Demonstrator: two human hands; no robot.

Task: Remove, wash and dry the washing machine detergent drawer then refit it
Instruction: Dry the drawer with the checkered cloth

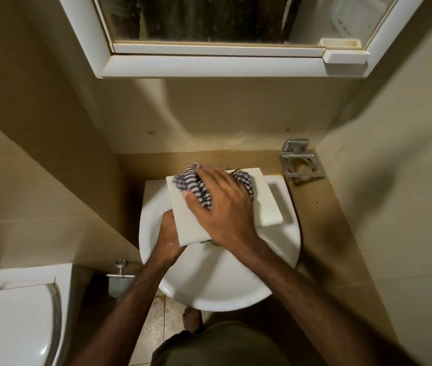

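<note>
Left hand [168, 233] is gripping the near-left edge of the white rectangular plastic detergent drawer [267, 207], wrist low inside the round white ceramic wash basin [209, 291]. Its fingers are going under the drawer and out of sight, so how far they are curled round the edge cannot be told for sure; it looks to be a hold from below.

The drawer is sitting tilted over the basin, its far end toward the wall and its near corner above the drain. It is showing a broad flat white face, plain and smooth, with a raised lip along the right side. Judgement: light, stiff moulded plastic, likely slippery while damp, and not fragile unless dropped on the ceramic. Best held by the long edges or the lip, not by the flat face.

Right hand [220, 207] is lying across the flat face, fingers curled into a crumpled blue-and-white checked cloth [187, 182], pressing it down on the far half of the drawer. The cloth is soft and bunching up at both sides of the hand.

Drying looks to be in hand; refitting is not yet done.
</note>
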